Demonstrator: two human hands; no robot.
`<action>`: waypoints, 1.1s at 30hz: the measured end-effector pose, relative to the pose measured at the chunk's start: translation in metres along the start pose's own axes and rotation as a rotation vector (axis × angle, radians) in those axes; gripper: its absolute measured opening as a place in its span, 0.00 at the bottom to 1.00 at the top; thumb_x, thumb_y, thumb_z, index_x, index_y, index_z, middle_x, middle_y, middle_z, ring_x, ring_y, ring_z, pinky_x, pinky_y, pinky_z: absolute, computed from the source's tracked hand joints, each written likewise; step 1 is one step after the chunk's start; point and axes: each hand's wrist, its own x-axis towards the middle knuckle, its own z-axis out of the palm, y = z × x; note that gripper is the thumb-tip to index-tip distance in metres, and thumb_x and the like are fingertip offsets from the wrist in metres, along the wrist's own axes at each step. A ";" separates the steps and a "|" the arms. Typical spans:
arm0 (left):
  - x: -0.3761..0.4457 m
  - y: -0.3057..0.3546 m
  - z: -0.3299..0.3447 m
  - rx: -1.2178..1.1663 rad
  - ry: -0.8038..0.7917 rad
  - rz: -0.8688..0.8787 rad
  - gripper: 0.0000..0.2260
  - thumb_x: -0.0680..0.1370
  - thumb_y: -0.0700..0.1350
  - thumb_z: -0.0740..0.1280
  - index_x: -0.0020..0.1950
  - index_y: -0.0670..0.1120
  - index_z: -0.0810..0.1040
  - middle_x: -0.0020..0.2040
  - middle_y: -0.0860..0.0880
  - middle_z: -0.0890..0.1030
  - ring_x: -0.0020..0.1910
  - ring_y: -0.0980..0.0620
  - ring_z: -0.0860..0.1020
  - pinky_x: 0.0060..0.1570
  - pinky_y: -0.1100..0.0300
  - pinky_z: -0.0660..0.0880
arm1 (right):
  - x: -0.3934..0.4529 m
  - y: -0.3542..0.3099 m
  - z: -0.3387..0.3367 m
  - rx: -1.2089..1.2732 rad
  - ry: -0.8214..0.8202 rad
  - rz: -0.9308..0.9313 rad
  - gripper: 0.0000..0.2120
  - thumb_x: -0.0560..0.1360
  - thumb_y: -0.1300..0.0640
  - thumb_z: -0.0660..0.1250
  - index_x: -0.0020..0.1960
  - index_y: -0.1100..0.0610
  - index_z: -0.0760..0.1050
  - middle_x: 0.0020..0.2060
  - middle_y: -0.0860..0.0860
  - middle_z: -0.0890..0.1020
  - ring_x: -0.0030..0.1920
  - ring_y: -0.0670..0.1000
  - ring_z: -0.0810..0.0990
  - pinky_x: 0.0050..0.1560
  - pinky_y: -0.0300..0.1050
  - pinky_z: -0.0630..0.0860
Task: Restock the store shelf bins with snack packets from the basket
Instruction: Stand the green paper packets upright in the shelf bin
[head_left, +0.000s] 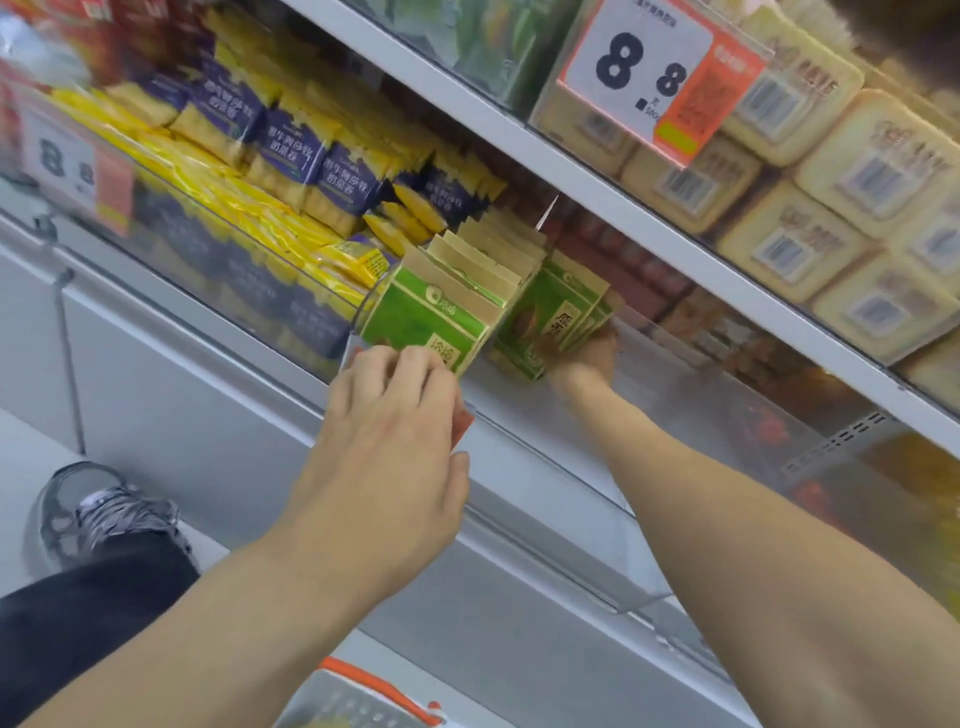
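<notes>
Two hands at the clear shelf bin, green packets between them.

We see the left hand (395, 410) with fingers curled at the bin front (545, 447), touching one bundle of green packets (441, 312); at its 2 o'clock the right hand (584, 356) grips a second bundle (556, 317) inside. The basket (363, 696) is at 6 o'clock.

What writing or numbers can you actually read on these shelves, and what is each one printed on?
"8 8": price card on the upper shelf.
"8 8": blurred price card on the left bin.
Chinese lettering on the green packets and purple packets: too blurred to read.
Barcodes on the beige packs: unreadable.
</notes>
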 end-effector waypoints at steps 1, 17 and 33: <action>0.000 0.000 0.000 0.003 -0.002 -0.001 0.09 0.73 0.51 0.66 0.48 0.51 0.70 0.53 0.52 0.71 0.54 0.47 0.67 0.54 0.50 0.70 | 0.007 0.004 0.001 -0.001 0.006 0.012 0.38 0.66 0.47 0.79 0.69 0.58 0.66 0.62 0.55 0.79 0.60 0.57 0.80 0.57 0.55 0.80; -0.003 0.010 0.002 -0.030 -0.032 -0.076 0.08 0.74 0.51 0.66 0.48 0.51 0.70 0.53 0.52 0.69 0.53 0.47 0.68 0.54 0.48 0.72 | 0.004 0.001 0.006 -0.071 -0.006 -0.061 0.24 0.76 0.52 0.72 0.66 0.59 0.66 0.59 0.55 0.80 0.57 0.58 0.80 0.50 0.47 0.75; -0.008 0.010 0.002 -0.183 0.090 -0.045 0.07 0.73 0.46 0.64 0.49 0.48 0.74 0.54 0.50 0.71 0.54 0.47 0.69 0.55 0.49 0.72 | 0.001 -0.013 -0.012 -0.082 -0.050 -0.006 0.24 0.77 0.45 0.69 0.66 0.59 0.72 0.60 0.54 0.81 0.59 0.57 0.80 0.47 0.42 0.71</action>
